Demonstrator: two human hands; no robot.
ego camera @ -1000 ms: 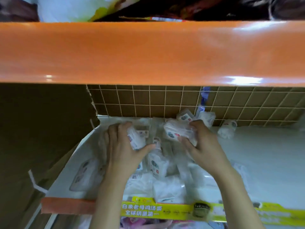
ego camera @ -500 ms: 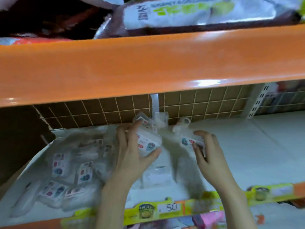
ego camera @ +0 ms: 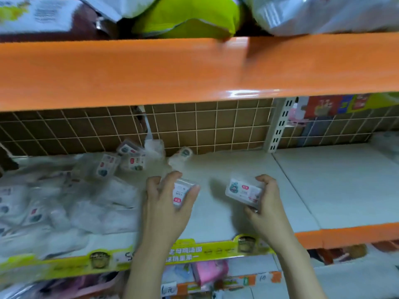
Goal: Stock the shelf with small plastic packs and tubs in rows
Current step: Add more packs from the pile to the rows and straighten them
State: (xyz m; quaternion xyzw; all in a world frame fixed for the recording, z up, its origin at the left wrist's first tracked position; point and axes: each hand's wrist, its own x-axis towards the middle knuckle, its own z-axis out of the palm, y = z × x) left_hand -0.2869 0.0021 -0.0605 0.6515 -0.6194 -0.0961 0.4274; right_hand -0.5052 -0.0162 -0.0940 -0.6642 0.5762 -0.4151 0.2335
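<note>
My left hand (ego camera: 165, 209) grips a small clear plastic pack (ego camera: 181, 192) with a red label, held just over the white shelf board (ego camera: 216, 169). My right hand (ego camera: 266, 207) grips a second pack (ego camera: 243, 190) with a blue and red label, a little to the right. A loose heap of the same packs (ego camera: 64, 201) covers the left part of the shelf. Several more packs (ego camera: 129, 157) and a small round tub (ego camera: 183, 155) lie at the back by the brown wire grid.
An orange shelf beam (ego camera: 172, 70) with large bags (ego camera: 185, 16) on top hangs overhead. A yellow price strip (ego camera: 190, 253) runs along the front edge. A white slotted upright (ego camera: 279, 126) divides the bays; the white board to the right (ego camera: 334, 180) holds nothing nearby.
Both hands have pulled away from the heap to the right and nearer the front edge, each carrying a pack. The view has swung right and lifted.
</note>
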